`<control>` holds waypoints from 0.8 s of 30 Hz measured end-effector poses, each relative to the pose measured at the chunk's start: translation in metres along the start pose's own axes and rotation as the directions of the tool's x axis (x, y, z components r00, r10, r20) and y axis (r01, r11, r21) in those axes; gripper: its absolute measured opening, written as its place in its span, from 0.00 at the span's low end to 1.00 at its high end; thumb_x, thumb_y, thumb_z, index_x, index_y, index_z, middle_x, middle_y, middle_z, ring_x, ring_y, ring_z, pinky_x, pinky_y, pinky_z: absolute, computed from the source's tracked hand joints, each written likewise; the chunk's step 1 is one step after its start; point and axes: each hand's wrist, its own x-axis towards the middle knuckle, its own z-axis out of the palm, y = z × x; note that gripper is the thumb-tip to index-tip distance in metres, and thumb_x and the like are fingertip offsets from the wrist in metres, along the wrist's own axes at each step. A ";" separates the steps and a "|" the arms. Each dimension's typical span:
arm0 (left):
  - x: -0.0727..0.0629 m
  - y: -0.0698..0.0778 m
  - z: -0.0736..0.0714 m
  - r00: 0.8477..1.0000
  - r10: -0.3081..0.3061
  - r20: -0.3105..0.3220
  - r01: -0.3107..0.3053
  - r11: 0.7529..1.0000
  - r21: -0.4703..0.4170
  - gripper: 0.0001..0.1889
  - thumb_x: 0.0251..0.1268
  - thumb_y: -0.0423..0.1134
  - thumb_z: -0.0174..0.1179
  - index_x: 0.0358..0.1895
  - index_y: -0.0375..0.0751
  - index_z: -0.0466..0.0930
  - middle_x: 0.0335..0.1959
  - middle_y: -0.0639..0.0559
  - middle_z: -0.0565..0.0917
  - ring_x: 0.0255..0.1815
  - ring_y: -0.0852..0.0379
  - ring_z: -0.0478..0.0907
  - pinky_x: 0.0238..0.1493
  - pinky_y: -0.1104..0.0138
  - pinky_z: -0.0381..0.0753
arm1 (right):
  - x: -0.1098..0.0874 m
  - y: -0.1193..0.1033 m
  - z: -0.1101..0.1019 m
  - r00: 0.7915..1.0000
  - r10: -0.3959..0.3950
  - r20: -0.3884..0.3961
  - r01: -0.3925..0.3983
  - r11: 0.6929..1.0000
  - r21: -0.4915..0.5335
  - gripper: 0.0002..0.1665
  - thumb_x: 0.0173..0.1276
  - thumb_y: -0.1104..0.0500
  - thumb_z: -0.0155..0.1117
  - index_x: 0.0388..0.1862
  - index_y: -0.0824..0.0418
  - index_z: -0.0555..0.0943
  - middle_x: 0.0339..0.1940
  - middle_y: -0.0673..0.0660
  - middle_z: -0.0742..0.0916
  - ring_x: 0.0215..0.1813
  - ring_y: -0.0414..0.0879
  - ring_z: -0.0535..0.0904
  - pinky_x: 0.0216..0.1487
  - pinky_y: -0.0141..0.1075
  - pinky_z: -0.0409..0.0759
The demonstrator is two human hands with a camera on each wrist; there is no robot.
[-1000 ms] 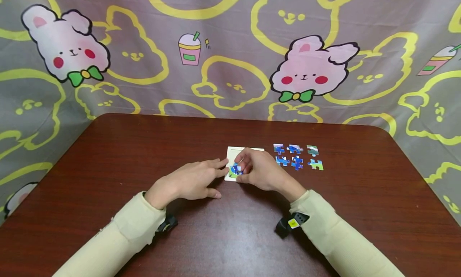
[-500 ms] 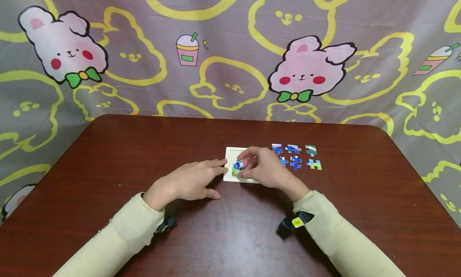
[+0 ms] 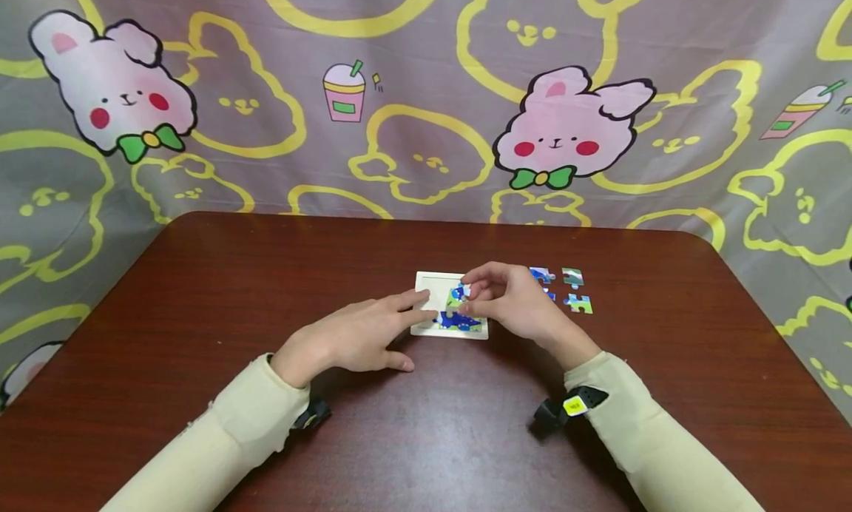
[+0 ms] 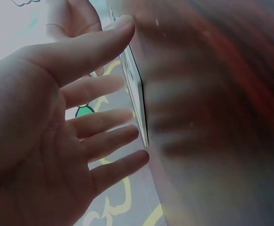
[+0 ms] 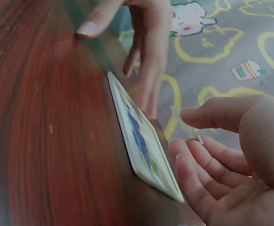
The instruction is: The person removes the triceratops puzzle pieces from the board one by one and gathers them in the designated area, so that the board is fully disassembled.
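A blue and green jigsaw piece (image 3: 458, 295) is pinched between the thumb and fingers of my right hand (image 3: 518, 305). It is raised over the cream puzzle tray (image 3: 433, 286); the right wrist view shows the piece (image 5: 186, 124) edge-on, apart from the tray (image 5: 165, 184). Blue and green pieces (image 3: 459, 321) lie along the tray's near side. My left hand (image 3: 359, 336) has its fingers extended, the fingertips overlapping the tray's left part in the head view. In the left wrist view the left hand (image 4: 42, 122) shows spread fingers and holds nothing.
Right of the tray, loose jigsaw pieces (image 3: 579, 303) lie on the dark wooden table (image 3: 319, 260); my right hand hides some of them. A patterned curtain (image 3: 413, 68) hangs behind the table's far edge.
My right hand has moved right and slightly away with the jigsaw piece, uncovering the pieces at the tray's near side. My left fingertips have shifted a little right, over the tray.
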 end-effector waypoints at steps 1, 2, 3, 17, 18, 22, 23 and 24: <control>0.001 0.000 0.000 1.000 -0.002 0.011 0.002 1.000 -0.003 0.39 0.71 0.53 0.71 0.82 0.52 0.67 0.89 0.46 0.56 0.84 0.42 0.64 0.77 0.46 0.74 | -0.002 0.002 -0.003 1.000 0.007 0.001 -0.007 1.000 0.000 0.23 0.65 0.60 0.80 0.57 0.63 0.85 0.41 0.59 0.86 0.41 0.49 0.84 0.38 0.36 0.85; 0.001 0.001 0.000 1.000 -0.005 0.019 0.005 1.000 -0.006 0.39 0.71 0.52 0.71 0.82 0.52 0.68 0.89 0.46 0.55 0.85 0.43 0.64 0.77 0.47 0.73 | -0.003 0.004 -0.006 1.000 0.013 -0.002 -0.013 1.000 -0.008 0.23 0.65 0.59 0.80 0.57 0.62 0.85 0.41 0.59 0.86 0.41 0.50 0.83 0.38 0.36 0.85; 0.002 0.001 0.000 1.000 -0.008 0.026 0.008 1.000 -0.010 0.39 0.71 0.52 0.71 0.82 0.53 0.68 0.89 0.46 0.55 0.85 0.43 0.63 0.76 0.46 0.74 | -0.005 0.006 -0.010 1.000 0.016 -0.002 -0.016 1.000 -0.012 0.23 0.65 0.59 0.80 0.57 0.63 0.85 0.42 0.59 0.86 0.42 0.50 0.82 0.37 0.36 0.84; 0.007 0.006 0.001 0.998 -0.017 0.060 0.018 1.000 -0.014 0.39 0.72 0.51 0.70 0.83 0.58 0.66 0.89 0.48 0.53 0.85 0.42 0.64 0.74 0.46 0.76 | -0.049 0.033 -0.054 0.999 0.050 0.001 -0.049 0.982 -0.180 0.22 0.64 0.60 0.80 0.55 0.65 0.86 0.41 0.58 0.85 0.42 0.49 0.80 0.37 0.32 0.79; 0.007 0.006 0.001 0.998 -0.019 0.060 0.020 1.000 -0.015 0.39 0.72 0.51 0.70 0.83 0.58 0.66 0.89 0.48 0.53 0.85 0.42 0.64 0.74 0.46 0.76 | -0.051 0.034 -0.054 0.999 0.047 0.007 -0.045 0.981 -0.190 0.22 0.64 0.60 0.79 0.55 0.65 0.86 0.41 0.58 0.85 0.42 0.49 0.80 0.37 0.32 0.78; 0.006 0.006 0.001 0.997 -0.028 0.066 0.029 0.999 -0.015 0.39 0.72 0.51 0.70 0.83 0.58 0.65 0.90 0.49 0.53 0.85 0.42 0.64 0.75 0.45 0.75 | -0.054 0.036 -0.051 1.000 0.025 -0.006 -0.026 0.969 -0.244 0.21 0.64 0.60 0.80 0.54 0.65 0.87 0.39 0.56 0.86 0.38 0.46 0.80 0.34 0.32 0.77; 0.006 0.006 0.001 0.997 -0.029 0.067 0.030 0.999 -0.016 0.39 0.72 0.51 0.70 0.83 0.59 0.65 0.90 0.49 0.53 0.85 0.42 0.64 0.75 0.46 0.75 | -0.054 0.036 -0.049 1.000 0.014 -0.015 -0.018 0.966 -0.260 0.20 0.63 0.60 0.80 0.53 0.64 0.87 0.38 0.55 0.86 0.37 0.46 0.80 0.33 0.32 0.76; 0.006 0.006 0.001 0.997 -0.030 0.067 0.031 0.999 -0.015 0.39 0.72 0.51 0.70 0.83 0.59 0.65 0.90 0.49 0.52 0.85 0.42 0.64 0.75 0.46 0.75 | -0.055 0.037 -0.049 1.000 0.008 -0.024 -0.014 0.961 -0.275 0.20 0.63 0.59 0.80 0.53 0.64 0.88 0.38 0.55 0.86 0.36 0.45 0.80 0.33 0.32 0.76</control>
